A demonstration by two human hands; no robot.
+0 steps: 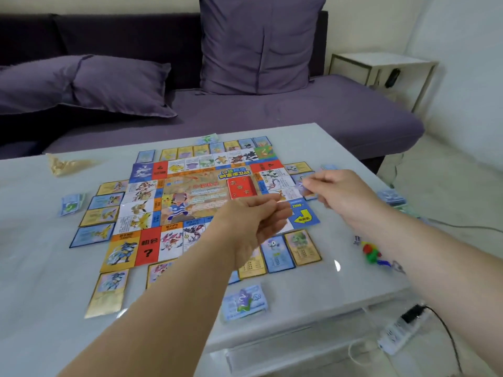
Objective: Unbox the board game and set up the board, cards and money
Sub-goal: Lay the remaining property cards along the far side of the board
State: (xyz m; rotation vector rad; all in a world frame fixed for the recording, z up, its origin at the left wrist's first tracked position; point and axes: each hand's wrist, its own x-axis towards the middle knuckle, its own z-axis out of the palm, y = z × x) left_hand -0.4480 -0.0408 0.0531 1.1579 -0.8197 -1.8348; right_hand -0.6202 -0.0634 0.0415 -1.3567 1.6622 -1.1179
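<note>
On the left side of the white table (40, 268), a money stack (72, 204) is lying beside the cards (100, 213) edging the board (190, 197), which is lying flat mid-table. The left hand (253, 221) is hovering over the board's near right part with its fingers curled; whether it is holding anything, I cannot tell. The right hand (337, 189) is pinching a bluish card (302, 187) over the board's right edge. Coloured pieces (370, 253) are sitting further right.

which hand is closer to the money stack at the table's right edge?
Right. The right hand, pinching a card, is just left of the money stack; the left hand is farther left, over the board.
</note>
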